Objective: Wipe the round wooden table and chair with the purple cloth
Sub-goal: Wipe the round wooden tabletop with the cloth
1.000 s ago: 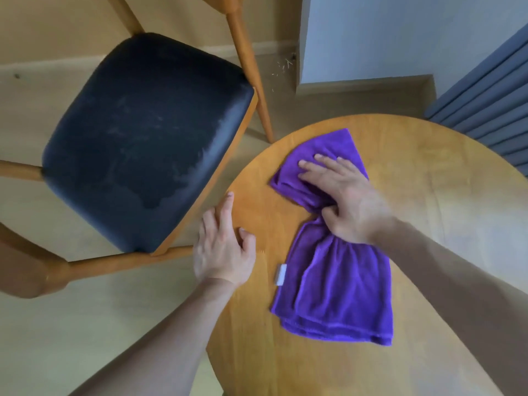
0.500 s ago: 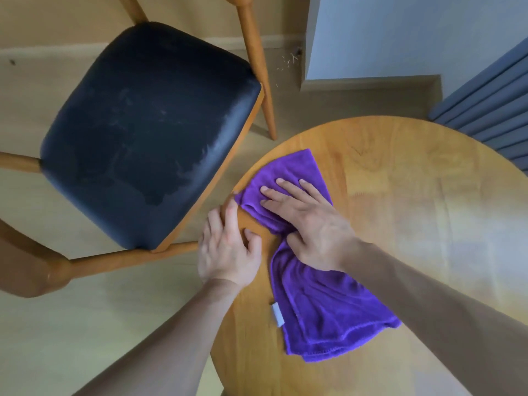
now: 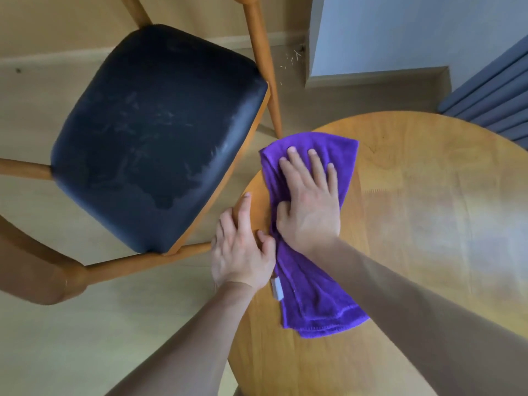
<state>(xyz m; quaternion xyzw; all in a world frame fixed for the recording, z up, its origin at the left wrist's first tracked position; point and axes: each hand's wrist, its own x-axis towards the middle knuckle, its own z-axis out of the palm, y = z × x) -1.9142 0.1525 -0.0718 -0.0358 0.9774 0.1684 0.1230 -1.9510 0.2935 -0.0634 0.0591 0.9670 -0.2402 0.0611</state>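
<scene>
A purple cloth (image 3: 311,295) lies folded along the left side of the round wooden table (image 3: 423,212). My right hand (image 3: 310,201) presses flat on the cloth's far half, fingers straight and spread. My left hand (image 3: 243,247) rests on the table's left rim, fingers extended, thumb beside the cloth. The wooden chair (image 3: 154,132) with a dark blue padded seat stands left of the table, its seat corner close to the rim.
A light wood floor (image 3: 71,338) spreads under the chair and table. A pale blue wall corner (image 3: 400,38) rises at the back. A grey-blue ribbed panel (image 3: 497,92) stands at the far right behind the table.
My right hand slid the cloth left toward the rim, then pushed it forward along the edge. The left hand stayed on the rim.
</scene>
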